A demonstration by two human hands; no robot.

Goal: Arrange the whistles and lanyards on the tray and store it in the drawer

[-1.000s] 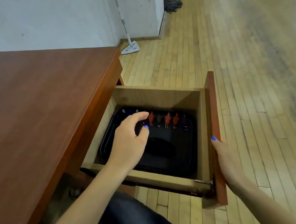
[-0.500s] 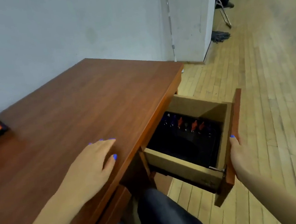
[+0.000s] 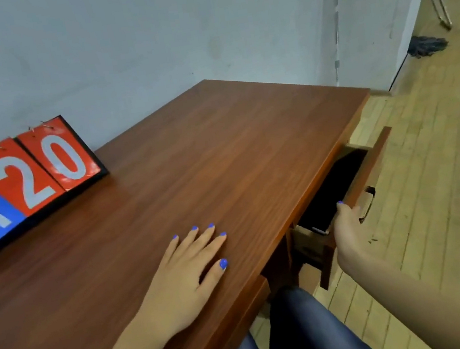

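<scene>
The wooden drawer (image 3: 370, 162) at the desk's right side stands only a narrow gap open. Inside the gap I see the dark black tray (image 3: 335, 188); the whistles and lanyards on it are hidden under the desk top. My right hand (image 3: 346, 228) grips the near end of the drawer front, thumb over its top edge, beside the metal handle (image 3: 368, 204). My left hand (image 3: 189, 273) lies flat on the brown desk top (image 3: 205, 154), fingers spread, holding nothing.
A red and blue flip scoreboard (image 3: 24, 181) showing "20" stands at the desk's back left against the grey wall. A mop head (image 3: 426, 45) and a metal chair leg (image 3: 441, 8) sit on the wooden floor at the far right. My dark-clad legs (image 3: 300, 334) are under the desk edge.
The drawer has slid most of the way in under my right hand. My left hand left the tray and now rests flat on the desk top. The view swung left.
</scene>
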